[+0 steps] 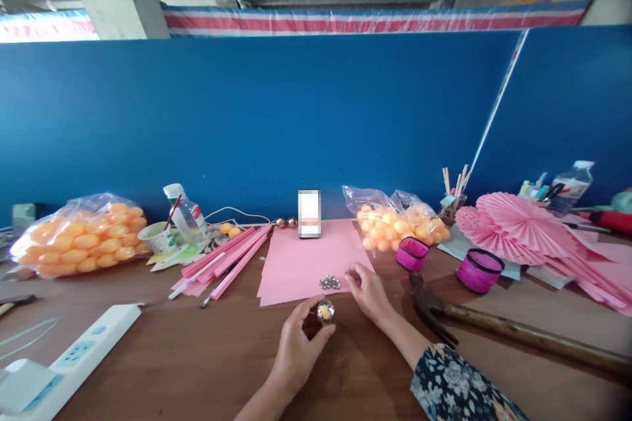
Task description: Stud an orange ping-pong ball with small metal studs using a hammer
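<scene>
My left hand (300, 345) grips a small ball (325, 312) between thumb and fingers, low over the brown table. Shiny silver pieces cover much of the ball, and a yellow-orange patch shows on its face. A small heap of silver thumbtacks (330, 282) lies on the pink paper sheets (316, 260). My right hand (368, 293) is just right of the heap, above the paper's edge, with fingers curled and thumb and forefinger pinched together. Whatever is between those fingertips is too small to make out.
Bags of orange balls (81, 243) stand left and right. A hammer (494, 322) and two magenta bands (480, 271) lie to the right. Pink strips (232, 260) and a white power strip (79, 355) are left. A phone (309, 214) stands behind the paper.
</scene>
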A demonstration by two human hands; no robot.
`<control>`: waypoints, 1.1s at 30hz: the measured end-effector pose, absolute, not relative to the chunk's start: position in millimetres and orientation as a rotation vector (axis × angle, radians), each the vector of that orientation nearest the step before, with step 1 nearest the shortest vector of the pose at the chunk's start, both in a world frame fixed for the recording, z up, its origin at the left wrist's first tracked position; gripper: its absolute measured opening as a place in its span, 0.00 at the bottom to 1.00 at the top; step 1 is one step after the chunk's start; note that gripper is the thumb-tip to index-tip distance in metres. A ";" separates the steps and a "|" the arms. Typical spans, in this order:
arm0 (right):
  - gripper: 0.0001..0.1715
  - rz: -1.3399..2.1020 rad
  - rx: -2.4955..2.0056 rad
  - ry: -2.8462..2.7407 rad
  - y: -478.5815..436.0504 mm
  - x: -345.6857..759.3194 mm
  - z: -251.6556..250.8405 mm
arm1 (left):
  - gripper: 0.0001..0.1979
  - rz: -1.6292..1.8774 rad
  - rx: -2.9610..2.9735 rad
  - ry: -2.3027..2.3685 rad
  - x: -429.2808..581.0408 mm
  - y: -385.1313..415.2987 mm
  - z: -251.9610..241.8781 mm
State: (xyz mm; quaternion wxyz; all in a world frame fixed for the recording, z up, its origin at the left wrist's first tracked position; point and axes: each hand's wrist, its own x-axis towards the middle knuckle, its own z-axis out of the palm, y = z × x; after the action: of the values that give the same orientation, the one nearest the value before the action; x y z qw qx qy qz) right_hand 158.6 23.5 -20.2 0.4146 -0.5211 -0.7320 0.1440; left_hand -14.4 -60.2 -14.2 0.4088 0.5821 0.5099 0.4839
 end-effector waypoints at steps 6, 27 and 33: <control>0.07 0.395 -1.323 -1.810 23.4 157.2 -18.5 | 0.22 0.964 1.596 1.188 -11.8 -44.7 2.2; 0.10 0.537 -1.202 -1.721 23.2 156.4 -14.5 | 0.24 1.231 1.404 1.275 -7.3 6.7 -7.1; 0.10 0.544 -1.174 -1.744 24.0 156.4 -19.6 | 0.23 1.206 1.430 1.297 -6.8 6.1 -3.2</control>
State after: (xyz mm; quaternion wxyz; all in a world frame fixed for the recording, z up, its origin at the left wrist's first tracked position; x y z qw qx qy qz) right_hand 156.4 24.0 -19.6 0.4662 -0.4785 -0.7103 0.2216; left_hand -6.8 6.1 -3.2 0.4190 0.5704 0.5174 0.4811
